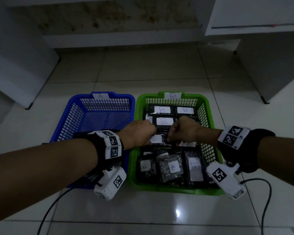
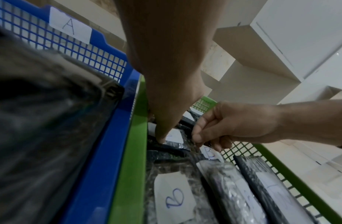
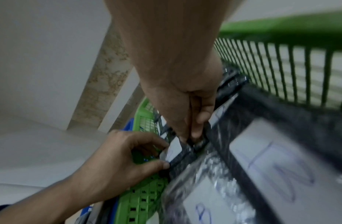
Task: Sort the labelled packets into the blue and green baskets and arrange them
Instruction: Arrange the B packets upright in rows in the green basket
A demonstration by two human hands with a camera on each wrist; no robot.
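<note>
"A" tag on blue basket point(image 1: 101, 96), "B" on green basket point(image 1: 173, 95), apparently "B" on visible packet labels point(image 1: 162, 109).

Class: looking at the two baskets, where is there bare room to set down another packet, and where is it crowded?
Bare mesh shows in the far half of the blue basket, below its A label. The green basket is crowded: B packets cover its floor, and the left hand and right hand grip a packet mid-basket.

I see a blue mesh basket point(image 1: 71, 116), a green mesh basket point(image 1: 209, 116), black packets point(image 1: 170, 168) with white labels point(image 1: 163, 109), blue lettering.
</note>
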